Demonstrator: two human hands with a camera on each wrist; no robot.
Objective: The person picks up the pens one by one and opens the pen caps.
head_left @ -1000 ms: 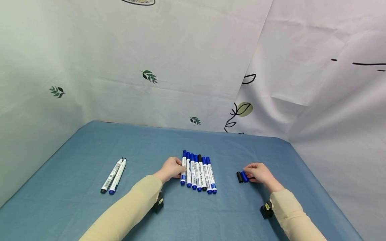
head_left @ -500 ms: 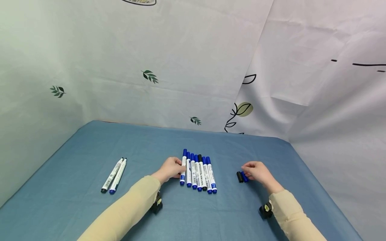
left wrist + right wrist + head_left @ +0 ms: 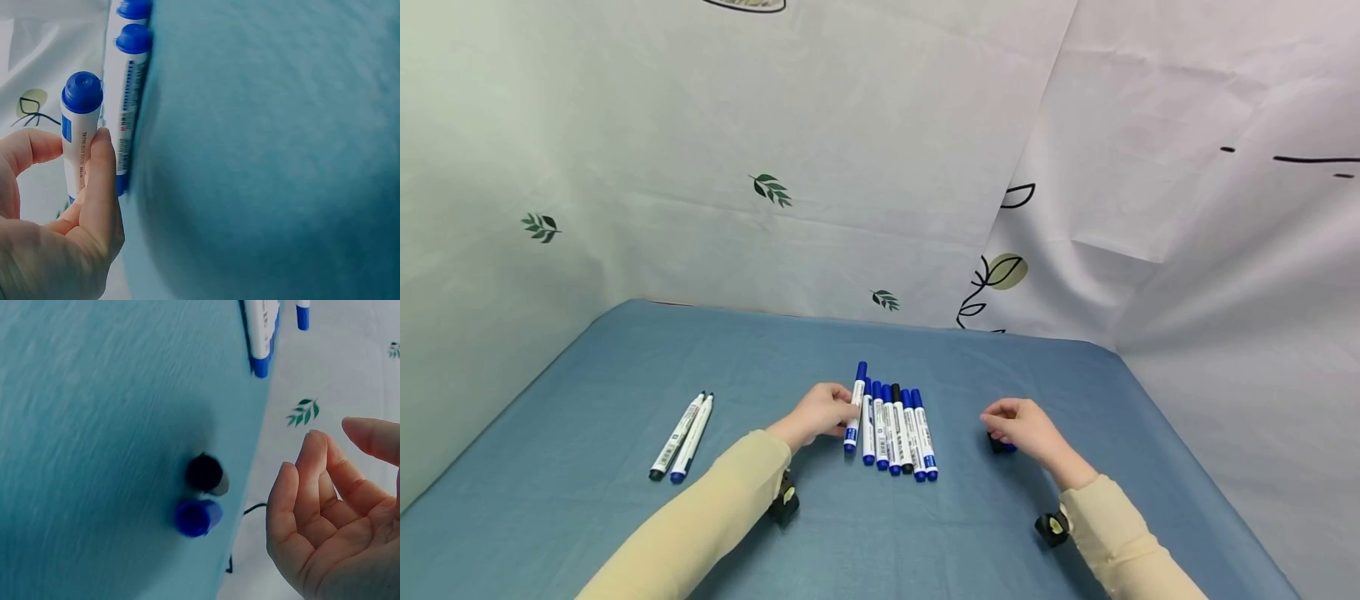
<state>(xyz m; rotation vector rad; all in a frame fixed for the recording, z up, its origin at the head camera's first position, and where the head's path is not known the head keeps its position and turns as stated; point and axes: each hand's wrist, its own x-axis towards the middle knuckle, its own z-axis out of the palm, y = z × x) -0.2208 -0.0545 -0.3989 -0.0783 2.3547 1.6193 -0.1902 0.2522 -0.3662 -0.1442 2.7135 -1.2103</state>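
Note:
Between thumb and fingers, my left hand [image 3: 820,412] pinches a white marker with a blue cap [image 3: 75,137], raised and tilted at the left end of a row. Beside it in that row lie several capped whiteboard markers [image 3: 897,429], mostly blue, one black. My right hand [image 3: 1022,427] hovers over two loose caps, its fingers loosely bent and thumb apart, holding nothing. In the right wrist view the black cap [image 3: 205,473] and the blue cap [image 3: 195,519] lie side by side, hollow ends showing; in the head view the hand partly hides them.
At the left of the blue tablecloth [image 3: 775,350] lie two uncapped markers, one with a black end [image 3: 676,437] and one with a blue end [image 3: 694,437]. A white curtain [image 3: 880,167] with leaf prints stands behind the table.
My left hand has raised the marker from the row's left end and shifted it slightly toward the back. The right hand has moved left and up from beside the caps to above them.

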